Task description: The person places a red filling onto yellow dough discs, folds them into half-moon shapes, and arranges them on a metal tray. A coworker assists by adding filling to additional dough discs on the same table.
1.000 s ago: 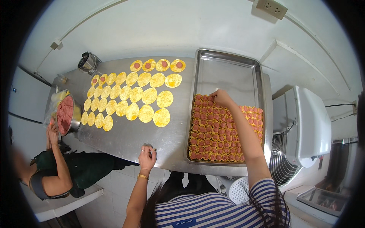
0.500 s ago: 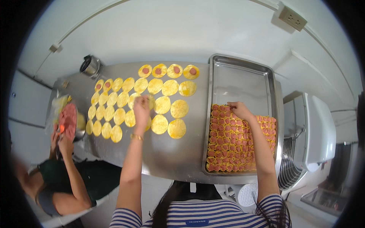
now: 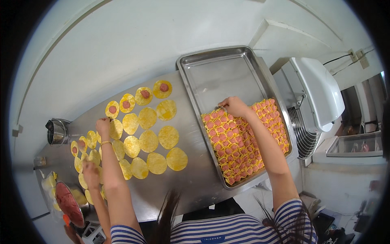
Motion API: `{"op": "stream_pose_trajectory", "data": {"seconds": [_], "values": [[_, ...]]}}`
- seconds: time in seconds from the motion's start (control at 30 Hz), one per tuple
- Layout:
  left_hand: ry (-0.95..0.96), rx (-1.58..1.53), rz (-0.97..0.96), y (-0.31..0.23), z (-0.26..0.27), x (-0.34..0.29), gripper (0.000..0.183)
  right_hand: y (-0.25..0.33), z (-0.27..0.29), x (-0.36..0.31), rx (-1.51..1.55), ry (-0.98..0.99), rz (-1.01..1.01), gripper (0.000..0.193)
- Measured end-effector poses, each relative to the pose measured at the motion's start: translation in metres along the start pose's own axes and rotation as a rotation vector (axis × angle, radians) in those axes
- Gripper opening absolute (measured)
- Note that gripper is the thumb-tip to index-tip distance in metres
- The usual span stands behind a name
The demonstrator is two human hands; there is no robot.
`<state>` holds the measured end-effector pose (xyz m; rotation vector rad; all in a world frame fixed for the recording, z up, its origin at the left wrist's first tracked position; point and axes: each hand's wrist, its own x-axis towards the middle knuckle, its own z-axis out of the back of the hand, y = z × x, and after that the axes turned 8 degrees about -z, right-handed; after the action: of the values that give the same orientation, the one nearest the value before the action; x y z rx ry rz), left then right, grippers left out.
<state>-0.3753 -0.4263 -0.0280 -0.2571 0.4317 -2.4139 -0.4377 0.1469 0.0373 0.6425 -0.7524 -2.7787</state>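
My left hand (image 3: 103, 127) is over the yellow round wrappers (image 3: 131, 124), its fingers closed beside the far row; what they hold, if anything, is hidden. My right hand (image 3: 235, 106) pinches at the far edge of the packed open-topped dumplings (image 3: 235, 142), with pink meat showing in yellow wrappers. A small dark bit shows at its fingertips, too small to name. The dumplings fill the near part of a metal tray (image 3: 211, 71). Several wrappers of the far row carry a lump of pink meat (image 3: 145, 94); the nearer rows are plain.
At left, a co-worker's hand (image 3: 91, 173) reaches over the wrappers beside my left forearm. A metal bowl of pink meat (image 3: 69, 203) is at the near left. A metal pot (image 3: 59, 132) stands by the wall, and a white machine with a wire guard (image 3: 310, 97) right of the tray.
My view has turned to the right. My left hand has moved from the middle wrappers to the far row. The co-worker's hand has come over the wrappers; my right hand stays by the dumplings' edge.
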Motion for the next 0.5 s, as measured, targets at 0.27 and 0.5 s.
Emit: {"op": "stream_pose_trajectory", "data": {"seconds": [0.27,0.5], "values": [[0.022,0.062,-0.025,-0.015,-0.010,0.008,0.030,0.008,-0.008,-0.004,-0.141,0.037,-0.003,0.025],[-0.013,-1.475,0.366,0.013,-0.031,0.023,0.015,-0.001,-0.017,0.005,-0.082,-0.029,0.136,0.023]]}}
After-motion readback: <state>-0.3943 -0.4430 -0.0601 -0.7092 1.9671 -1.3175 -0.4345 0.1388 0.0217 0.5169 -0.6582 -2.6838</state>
